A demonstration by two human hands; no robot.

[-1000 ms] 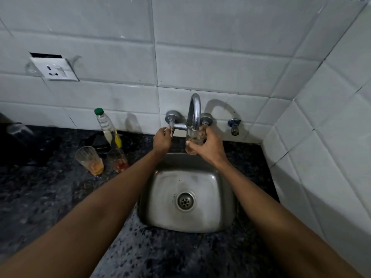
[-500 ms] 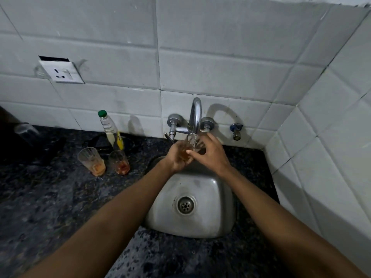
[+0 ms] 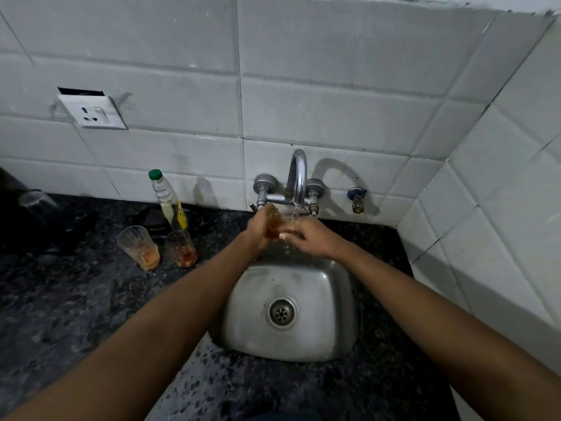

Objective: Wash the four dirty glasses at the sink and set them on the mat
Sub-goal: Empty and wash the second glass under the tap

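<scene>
Over the steel sink [image 3: 340, 302], both hands meet under the tap spout [image 3: 298, 174], where water runs. My left hand [image 3: 261, 230] grips a clear dirty glass [image 3: 282, 221], tilted with its mouth toward the stream. My right hand [image 3: 309, 237] touches the glass from the right with fingers spread along it. Two more dirty glasses stand on the dark counter left of the sink: one with orange residue [image 3: 139, 247] and one with red residue [image 3: 181, 249]. Another glass [image 3: 36, 202] sits in shadow at the far left; the mat under it is hard to make out.
A soap bottle with a green cap [image 3: 167, 199] stands behind the two glasses, next to a dark dish [image 3: 148, 218]. Tiled walls close the back and the right side. A small valve [image 3: 357, 200] sticks out right of the tap. A wall socket [image 3: 92, 112] is upper left.
My left hand left the tap handle and came onto the glass. Water now runs from the spout onto the glass, which sits tilted between both hands.
</scene>
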